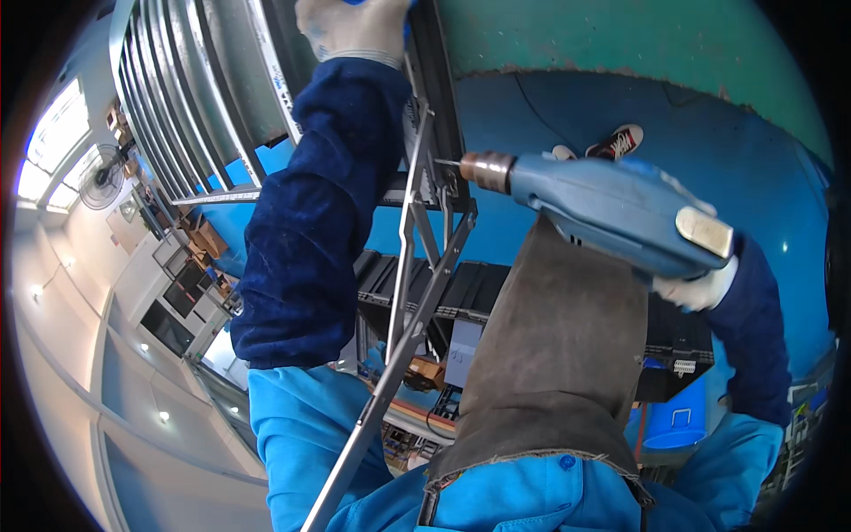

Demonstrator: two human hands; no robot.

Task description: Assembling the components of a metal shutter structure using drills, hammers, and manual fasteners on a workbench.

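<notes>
My right hand [696, 288], in a white work glove, is wrapped round the handle of a blue power drill [612, 199]. The drill lies level, its brown worn chuck facing left. Its thin bit [448, 163] reaches the dark metal frame [434, 80]; whether the tip touches is too small to tell. Up at the top edge, my left hand [350, 31], in a white glove with blue coating, lies against the frame, its fingers cut off by the picture's edge. Hinged metal bars [421, 328] hang from the frame's near end, slanting down toward my body.
Parallel metal slats [195, 97] extend at the upper left. A green surface [620, 35] spans the top right, with a person's shoe [618, 142] below it on the blue floor. Black crates [470, 288] stand beneath the bars. A blue bin [678, 426] is at lower right.
</notes>
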